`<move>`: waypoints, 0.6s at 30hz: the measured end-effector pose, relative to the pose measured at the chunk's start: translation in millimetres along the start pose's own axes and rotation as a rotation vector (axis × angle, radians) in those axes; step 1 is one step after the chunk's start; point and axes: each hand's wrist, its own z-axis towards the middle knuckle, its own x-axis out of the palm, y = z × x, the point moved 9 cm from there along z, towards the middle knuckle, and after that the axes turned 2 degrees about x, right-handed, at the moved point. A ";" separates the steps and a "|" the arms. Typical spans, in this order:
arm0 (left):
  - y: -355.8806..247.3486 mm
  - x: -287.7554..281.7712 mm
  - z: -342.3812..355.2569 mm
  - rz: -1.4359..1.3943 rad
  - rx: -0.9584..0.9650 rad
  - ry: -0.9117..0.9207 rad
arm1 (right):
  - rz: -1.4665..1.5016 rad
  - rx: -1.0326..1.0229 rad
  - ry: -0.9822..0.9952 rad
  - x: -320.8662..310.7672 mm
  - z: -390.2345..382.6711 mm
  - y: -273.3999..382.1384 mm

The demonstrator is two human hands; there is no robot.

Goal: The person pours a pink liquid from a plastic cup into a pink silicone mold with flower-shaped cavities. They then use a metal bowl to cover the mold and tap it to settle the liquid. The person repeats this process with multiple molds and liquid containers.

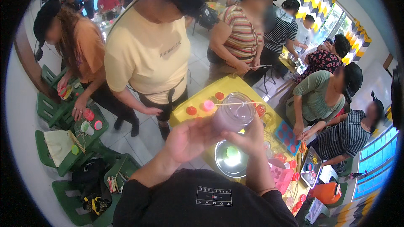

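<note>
While fingers (205, 131) flank it, jar (229, 121) sits; stick (226, 104) atop.

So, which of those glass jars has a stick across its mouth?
The pale purple jar under that stick, held over the yellow table in the person's right hand; being held aloft sets it apart from those on the table.

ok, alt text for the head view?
A right hand grips a glass jar of pale purple contents, a thin stick across its mouth, the open left hand at the jar's side. Below is a cluttered yellow table; other people are around the room.
</note>
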 end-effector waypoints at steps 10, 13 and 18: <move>-24.2 6.6 4.4 0.109 -0.026 -0.034 | 0.081 0.065 -0.086 2.1 28.0 2.4; -25.4 10.7 8.9 0.156 -0.043 -0.022 | 0.082 0.057 -0.123 -7.2 34.4 6.6; -23.8 12.2 11.9 0.155 -0.055 -0.012 | 0.065 0.036 -0.136 -29.4 41.5 15.9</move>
